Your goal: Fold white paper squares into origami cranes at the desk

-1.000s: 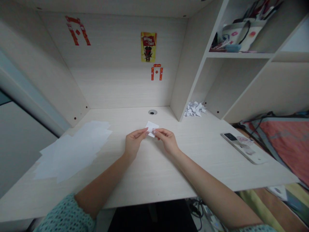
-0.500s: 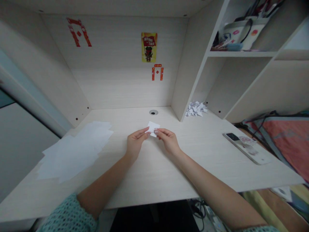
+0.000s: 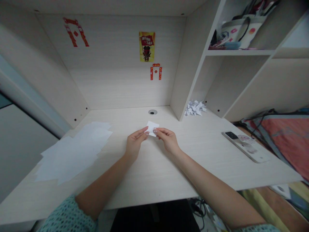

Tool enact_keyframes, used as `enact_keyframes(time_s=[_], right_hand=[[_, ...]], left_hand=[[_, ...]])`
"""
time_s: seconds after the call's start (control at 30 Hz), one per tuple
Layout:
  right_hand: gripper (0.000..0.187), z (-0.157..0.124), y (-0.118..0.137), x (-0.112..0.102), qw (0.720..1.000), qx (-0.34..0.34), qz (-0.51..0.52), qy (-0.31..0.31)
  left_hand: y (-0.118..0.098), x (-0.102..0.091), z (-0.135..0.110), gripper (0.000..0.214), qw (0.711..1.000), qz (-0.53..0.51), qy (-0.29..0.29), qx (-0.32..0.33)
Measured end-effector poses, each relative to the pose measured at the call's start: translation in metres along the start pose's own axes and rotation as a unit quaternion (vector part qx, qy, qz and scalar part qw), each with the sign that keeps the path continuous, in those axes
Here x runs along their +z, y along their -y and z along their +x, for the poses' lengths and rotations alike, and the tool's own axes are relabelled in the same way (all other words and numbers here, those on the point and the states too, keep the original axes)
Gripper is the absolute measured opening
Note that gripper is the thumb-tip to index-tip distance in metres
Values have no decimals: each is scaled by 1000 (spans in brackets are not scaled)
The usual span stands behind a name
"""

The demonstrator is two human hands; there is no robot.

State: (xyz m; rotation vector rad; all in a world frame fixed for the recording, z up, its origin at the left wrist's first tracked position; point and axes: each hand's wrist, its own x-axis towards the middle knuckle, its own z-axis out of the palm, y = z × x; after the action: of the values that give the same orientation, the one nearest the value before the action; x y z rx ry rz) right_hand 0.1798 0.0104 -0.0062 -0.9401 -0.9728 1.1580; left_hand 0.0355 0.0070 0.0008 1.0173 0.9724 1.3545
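The left hand (image 3: 133, 143) and the right hand (image 3: 169, 141) are each drawn into a narrow pinch, thumb against fingers, on one small, angular piece of white paper (image 3: 152, 124). The paper lies between the two sets of fingertips: the left pinch takes its left edge, the right pinch its right side. Most of it juts beyond the fingertips, away from the person, and a small corner shows in the gap on the near side. Whether it touches the pale wood-grain desk (image 3: 164, 180) beneath cannot be told.

Just beyond the paper, a round, pale cable-hole ring (image 3: 152, 112) is set in the desk. To the left, well apart from the grip, overlapping white paper sheets (image 3: 74, 149) lie spread. On the right, past the upright divider (image 3: 187, 74), small white paper scraps (image 3: 195, 108) are heaped; nearer, a pale rectangular phone (image 3: 251, 149) with a black camera block lies on the desk. A teal openwork knitted sleeve (image 3: 69, 214) covers the left arm.
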Motion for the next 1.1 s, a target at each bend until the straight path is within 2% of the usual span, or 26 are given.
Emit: enact_keyframes(time_s=[0.53,0.73,0.9,1.1], right_hand=[[21,-1,3,1,1000,7,22,-16],[21,-3,7,1,1000,-11,10,-17],[22,-4,8,0,999,-34,-3,-20],[22,-4,9,0,999,-30,-13,2]], left_hand=[[0,0,-1,38,1000,-17,24,-12],[0,-1,-1,39,999,-23,33,-3],[-4,2,-4,48,999,11,38,19],[-8,6,-9,54,999,40,28,20]])
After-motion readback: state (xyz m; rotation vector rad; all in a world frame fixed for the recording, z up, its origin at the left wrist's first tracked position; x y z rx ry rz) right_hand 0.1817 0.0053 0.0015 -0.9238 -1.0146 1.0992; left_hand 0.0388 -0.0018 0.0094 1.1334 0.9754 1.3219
